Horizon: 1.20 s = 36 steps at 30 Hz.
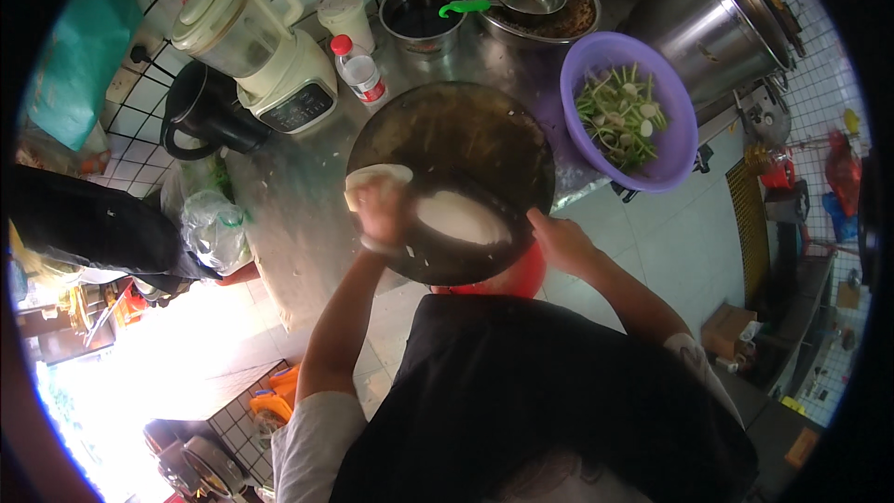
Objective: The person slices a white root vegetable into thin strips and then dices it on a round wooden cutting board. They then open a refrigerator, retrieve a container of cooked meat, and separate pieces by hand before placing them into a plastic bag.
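Note:
A round, dark chopping board (447, 112) lies before me on the metal worktop. On it rests a long, pale oval piece of food (463, 218), perhaps radish, with small white scraps about. My left hand (380, 213), blurred, is over the board's left part, touching or just above another pale piece (391, 171); its grip is unclear. At the board's right edge, my right hand (559, 241) is closed around what looks like the handle of a knife. The dark, blurred blade (492, 192) extends up and left beside the oval piece.
At the right stands a purple basin (571, 112) of cut green stems and pale slices. Behind are a steel pot of dark liquid (422, 47), a wide steel bowl (478, 21), a bottle (362, 73) and a blender (293, 84). A red container (517, 279) shows below the board.

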### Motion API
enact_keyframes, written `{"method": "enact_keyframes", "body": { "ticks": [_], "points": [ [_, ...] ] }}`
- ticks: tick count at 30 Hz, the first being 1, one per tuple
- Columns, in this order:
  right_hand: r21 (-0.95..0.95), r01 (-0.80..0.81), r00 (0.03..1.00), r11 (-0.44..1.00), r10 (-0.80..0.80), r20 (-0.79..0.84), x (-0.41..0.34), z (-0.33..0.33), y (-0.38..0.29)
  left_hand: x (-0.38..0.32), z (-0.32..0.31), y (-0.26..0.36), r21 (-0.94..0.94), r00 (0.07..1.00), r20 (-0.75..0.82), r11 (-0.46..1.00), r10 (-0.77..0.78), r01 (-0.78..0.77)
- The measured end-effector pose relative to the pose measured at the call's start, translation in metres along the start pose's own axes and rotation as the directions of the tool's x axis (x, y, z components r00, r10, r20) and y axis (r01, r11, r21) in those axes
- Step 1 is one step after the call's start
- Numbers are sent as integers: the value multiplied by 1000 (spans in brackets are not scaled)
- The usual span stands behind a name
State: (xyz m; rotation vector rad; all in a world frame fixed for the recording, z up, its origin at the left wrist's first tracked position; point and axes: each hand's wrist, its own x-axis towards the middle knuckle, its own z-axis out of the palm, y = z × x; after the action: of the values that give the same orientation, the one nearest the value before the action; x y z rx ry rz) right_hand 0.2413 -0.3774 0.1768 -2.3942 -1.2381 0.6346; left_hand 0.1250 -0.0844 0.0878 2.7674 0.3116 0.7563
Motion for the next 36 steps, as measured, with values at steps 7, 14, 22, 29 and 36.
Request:
{"method": "enact_keyframes", "body": {
  "ticks": [7, 14, 22, 29, 36],
  "points": [
    [-45, 75, 997, 996, -75, 5, 9, 8, -11, -42, 4, 53, -309, 948, 145, 923, 284, -230],
    [147, -6, 997, 989, 18, -80, 18, 1, 13, 32, -5, 68, -230, 754, 507, 909, 417, -348],
    [166, -9, 995, 986, 25, -93, 16, 2, 9, 38, 7, 82, -126, 538, 788, 933, 300, -336],
    [44, 8, 1000, 999, -8, -5, 14, 5, -7, -44, -4, 72, -61, 953, 267, 990, 140, -128],
    [28, 106, 994, 994, -107, 19, 22, 12, -28, -67, 15, 82, -374, 964, 29, 892, -264, 255]
  ]
}}
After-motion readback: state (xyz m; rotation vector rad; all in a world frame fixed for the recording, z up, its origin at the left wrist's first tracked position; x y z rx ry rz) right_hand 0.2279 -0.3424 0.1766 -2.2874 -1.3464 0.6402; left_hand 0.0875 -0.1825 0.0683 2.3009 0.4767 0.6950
